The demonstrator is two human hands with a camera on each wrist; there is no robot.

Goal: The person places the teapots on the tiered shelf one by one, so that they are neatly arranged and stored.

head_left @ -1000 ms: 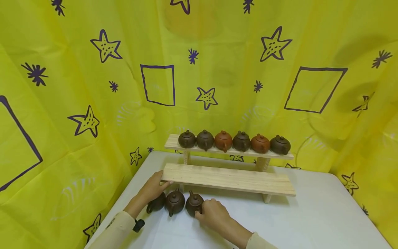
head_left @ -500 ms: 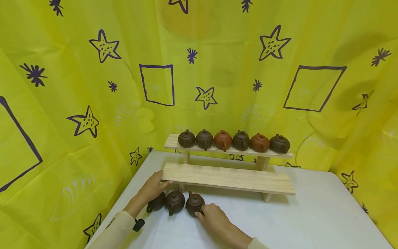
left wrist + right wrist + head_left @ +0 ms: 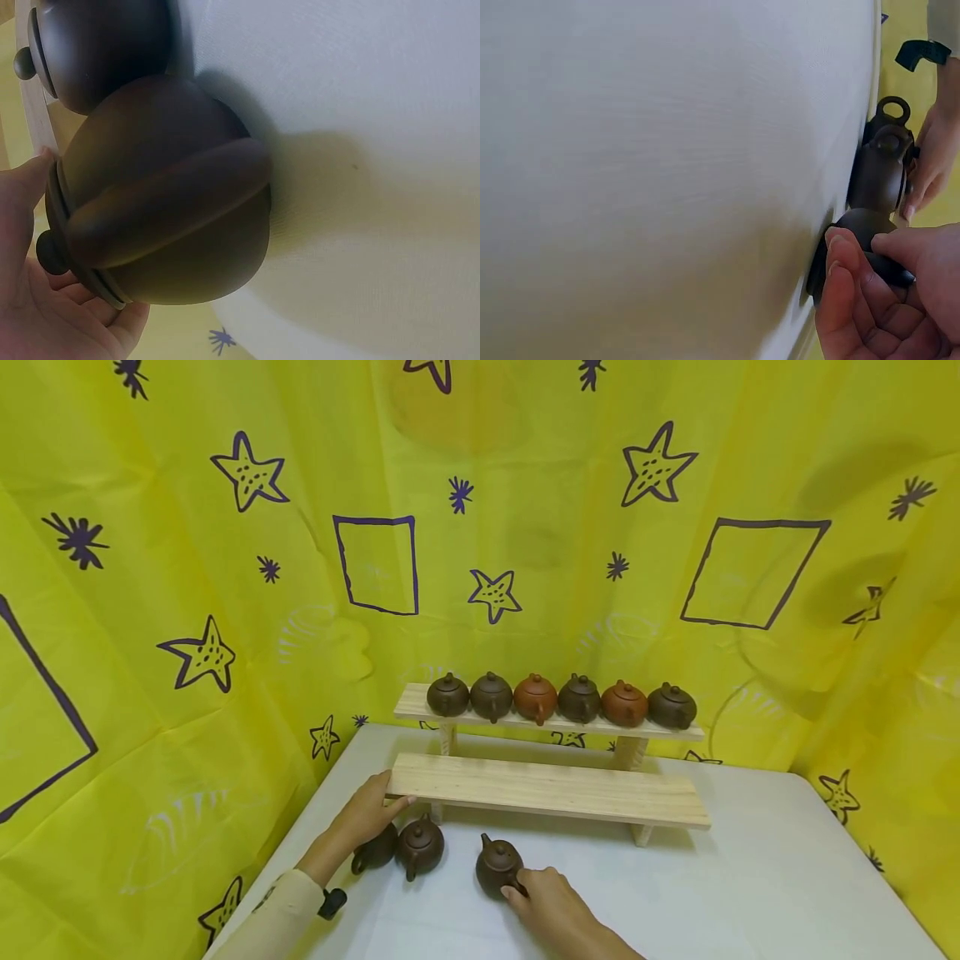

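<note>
My right hand (image 3: 552, 902) pinches the handle of a dark brown teapot (image 3: 497, 865), which is upright at the table's front middle. In the right wrist view, the thumb and curled fingers (image 3: 840, 292) close around that handle. My left hand (image 3: 369, 810) grips the left end of the lower wooden shelf (image 3: 540, 787), thumb along its front edge; its fingertips are partly hidden. Below that hand sits a dark teapot (image 3: 377, 847), and beside it another brown teapot (image 3: 421, 846). The left wrist view shows the nearer teapot (image 3: 172, 202) in front of the left hand (image 3: 60, 315).
Several dark and reddish teapots (image 3: 536, 698) stand in a row on the upper shelf (image 3: 412, 700). White cloth covers the table (image 3: 750, 868). A yellow curtain (image 3: 555, 635) with star prints hangs behind and at the sides. A black band piece (image 3: 332, 903) is at the left wrist.
My right hand has drawn its teapot to the right and slightly nearer, widening the gap to the middle teapot. My left hand has stayed at the shelf end.
</note>
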